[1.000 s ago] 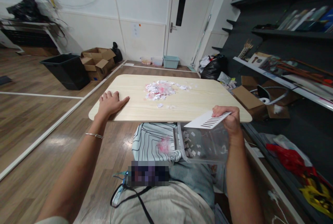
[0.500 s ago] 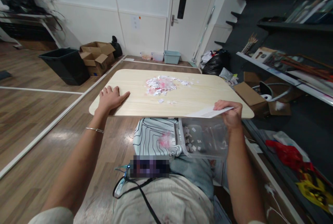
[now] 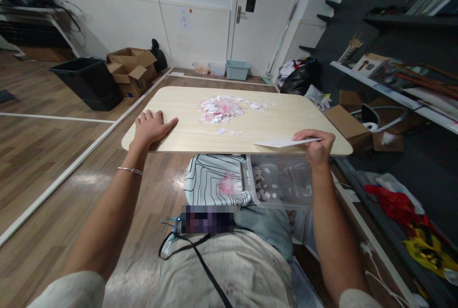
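My left hand lies on the left end of the pale wooden table, fingers spread and thumb stretched out. At the right, my right hand grips a white sheet of paper between thumb and fingers. The sheet is held low and tilted, its far corner close to the near edge of the tabletop; whether it touches I cannot tell. Toward the back of the table is a pile of torn paper scraps, stained pink in places. A few loose scraps lie nearer to me.
Below the table edge, a clear plastic bin holds several small paper bits, beside a patterned cloth with a pink stain. A black trash bin and cardboard boxes stand at left. Shelves and an open carton line the right.
The paper has tipped flatter, so its lined face shows less. My view has shifted slightly, with the table appearing higher. My left hand stays in place on the table.
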Available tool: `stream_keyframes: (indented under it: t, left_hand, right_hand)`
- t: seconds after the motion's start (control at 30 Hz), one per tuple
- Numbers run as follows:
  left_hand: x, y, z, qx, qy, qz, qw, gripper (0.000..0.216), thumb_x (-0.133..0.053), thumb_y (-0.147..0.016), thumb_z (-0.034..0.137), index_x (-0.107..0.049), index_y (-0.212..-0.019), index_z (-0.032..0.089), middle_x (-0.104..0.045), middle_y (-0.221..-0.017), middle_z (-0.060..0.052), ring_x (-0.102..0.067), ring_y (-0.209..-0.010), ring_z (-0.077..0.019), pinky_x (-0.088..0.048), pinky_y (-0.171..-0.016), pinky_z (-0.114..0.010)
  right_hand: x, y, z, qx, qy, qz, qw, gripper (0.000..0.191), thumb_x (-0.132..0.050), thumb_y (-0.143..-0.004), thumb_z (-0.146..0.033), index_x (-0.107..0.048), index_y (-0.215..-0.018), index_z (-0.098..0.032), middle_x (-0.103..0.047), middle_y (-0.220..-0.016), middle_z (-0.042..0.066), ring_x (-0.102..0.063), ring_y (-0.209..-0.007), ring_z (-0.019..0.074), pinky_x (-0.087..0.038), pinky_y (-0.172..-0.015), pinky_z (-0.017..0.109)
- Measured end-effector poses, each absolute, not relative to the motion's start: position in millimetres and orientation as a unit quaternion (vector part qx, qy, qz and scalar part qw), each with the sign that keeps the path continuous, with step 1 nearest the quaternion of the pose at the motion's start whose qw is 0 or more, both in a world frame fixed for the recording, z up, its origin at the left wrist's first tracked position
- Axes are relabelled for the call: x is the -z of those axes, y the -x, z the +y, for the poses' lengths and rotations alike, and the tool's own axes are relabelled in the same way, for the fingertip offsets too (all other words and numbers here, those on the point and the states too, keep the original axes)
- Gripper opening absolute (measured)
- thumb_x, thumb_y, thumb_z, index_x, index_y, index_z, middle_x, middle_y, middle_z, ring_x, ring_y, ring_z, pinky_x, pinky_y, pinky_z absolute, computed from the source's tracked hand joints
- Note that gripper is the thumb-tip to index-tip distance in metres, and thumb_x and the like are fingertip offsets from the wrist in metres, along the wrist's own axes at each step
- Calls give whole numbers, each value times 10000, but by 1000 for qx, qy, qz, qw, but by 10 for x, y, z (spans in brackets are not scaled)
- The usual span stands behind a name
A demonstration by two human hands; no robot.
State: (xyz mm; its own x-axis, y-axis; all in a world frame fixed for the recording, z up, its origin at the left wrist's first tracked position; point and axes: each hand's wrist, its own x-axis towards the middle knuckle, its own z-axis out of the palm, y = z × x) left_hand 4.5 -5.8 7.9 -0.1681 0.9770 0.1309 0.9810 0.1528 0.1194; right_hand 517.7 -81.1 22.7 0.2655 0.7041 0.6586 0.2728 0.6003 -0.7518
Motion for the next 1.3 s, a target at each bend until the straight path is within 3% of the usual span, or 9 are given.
stream_keyframes:
  t: [0.27, 0.53, 0.67, 0.97, 1.3]
  left_hand:
    - [-57, -33, -46, 94, 644, -759, 15, 948, -314, -998, 811, -633, -1527, 91, -548, -1663, -368, -492, -1571, -535, -390, -1261, -664]
    - [-63, -33, -46, 95, 649, -754, 18, 941, -321, -1004, 800, -639, -1513, 75, -580, -1605, -387, -519, -1531, -539, -401, -1248, -664]
    - [-70, -41, -54, 96, 649, -754, 15, 953, -321, -1002, 799, -632, -1525, 65, -565, -1617, -394, -504, -1545, -541, -392, -1257, -659]
    - [-71, -37, -54, 98, 648, -755, 11, 968, -301, -990, 814, -624, -1537, 83, -550, -1643, -385, -496, -1555, -545, -380, -1260, -669]
    - [-57, -33, -60, 110, 646, -755, 13, 919, -327, -994, 807, -646, -1507, 114, -573, -1633, -364, -503, -1552, -534, -385, -1255, -663]
  right_hand:
    - [-177, -5218, -789, -158, 379, -599, 688, 173, -600, -616, -216, -728, -506, -256, -701, -534, 20, -669, -519, 201, -539, -564, 332]
    - [-151, -5108, -751, -167, 333, -591, 716, 184, -779, -701, -213, -723, -532, -258, -720, -558, 7, -666, -534, 168, -557, -601, 313]
    - [-179, -5053, -748, -148, 333, -589, 722, 293, -834, -722, -241, -653, -492, -258, -642, -494, -20, -596, -479, 141, -515, -555, 290]
    - [-209, -5024, -745, -107, 352, -526, 767, 311, -795, -685, -249, -557, -484, -262, -533, -461, -64, -513, -445, 118, -446, -501, 264]
    - [-214, -5007, -772, -112, 365, -538, 752, 240, -716, -672, -222, -560, -496, -271, -534, -483, -51, -497, -461, 124, -455, -510, 281]
